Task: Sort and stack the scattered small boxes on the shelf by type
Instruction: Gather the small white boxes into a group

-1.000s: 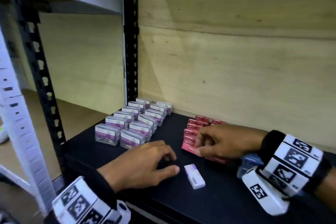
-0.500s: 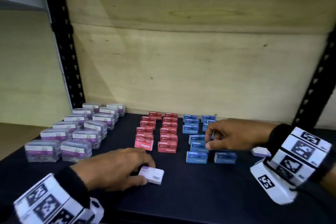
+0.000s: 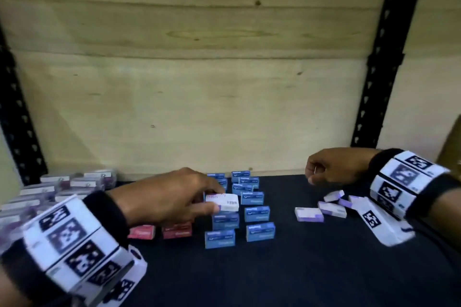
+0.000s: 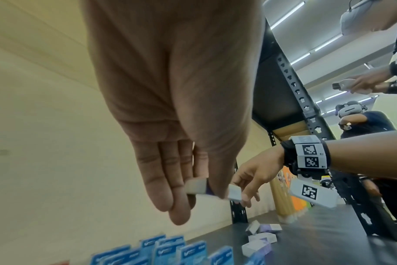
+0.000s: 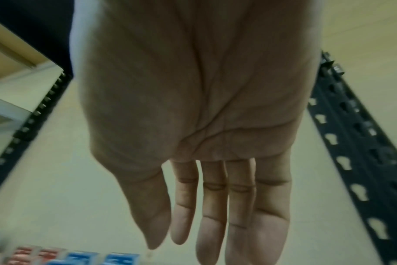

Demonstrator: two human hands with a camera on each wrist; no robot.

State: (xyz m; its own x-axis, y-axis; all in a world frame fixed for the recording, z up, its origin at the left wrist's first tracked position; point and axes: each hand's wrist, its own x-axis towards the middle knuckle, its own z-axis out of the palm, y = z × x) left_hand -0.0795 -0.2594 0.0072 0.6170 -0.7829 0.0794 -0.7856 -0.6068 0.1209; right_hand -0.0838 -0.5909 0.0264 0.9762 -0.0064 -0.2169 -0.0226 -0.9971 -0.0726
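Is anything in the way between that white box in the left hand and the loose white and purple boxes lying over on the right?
Nothing visible blocks it. The left hand holds the white box above the blue boxes; between those and the loose white and purple boxes lies bare dark shelf. The right hand hovers above and behind that pile.

My left hand (image 3: 174, 197) covers most of the red boxes (image 3: 159, 231); only the front two peek out below it, print too soft to read. Clear purple-labelled boxes (image 3: 62, 188) on the far left smear into blur and run off the picture's edge. In the left wrist view my thumb hides the middle of the white box (image 4: 212, 190). Right wrist view: the right hand (image 5: 193, 125) fills the picture, and the blue boxes (image 5: 102, 258) are cut off at the bottom.
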